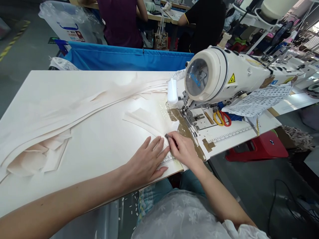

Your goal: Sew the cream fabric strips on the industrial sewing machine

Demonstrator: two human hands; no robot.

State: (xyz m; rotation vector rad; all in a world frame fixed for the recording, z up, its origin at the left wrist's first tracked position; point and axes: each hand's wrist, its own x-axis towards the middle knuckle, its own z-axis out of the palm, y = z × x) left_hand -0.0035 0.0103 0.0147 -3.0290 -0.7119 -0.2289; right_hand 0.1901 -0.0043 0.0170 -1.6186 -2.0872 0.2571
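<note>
A small cream fabric piece (147, 120) lies on the white table just left of the sewing machine (231, 71). My left hand (149, 158) rests flat at the near end of this piece, fingers stretched out, beside a printed ruler strip (167, 160). Close against its fingertips, my right hand (183, 148) is closed on a small dark tool (166, 135); only the tip shows, so its kind is unclear. Long layered cream fabric (82, 111) sweeps across the table to the left, its folded end (41, 154) near the left edge.
Yellow and red-handled scissors (221, 118) lie by the machine bed under a printed paper (259, 101). A blue cloth bin (124, 57) borders the table's far side. A red stool (259, 147) stands at right. Two people sit beyond, near a clear plastic tub (71, 25).
</note>
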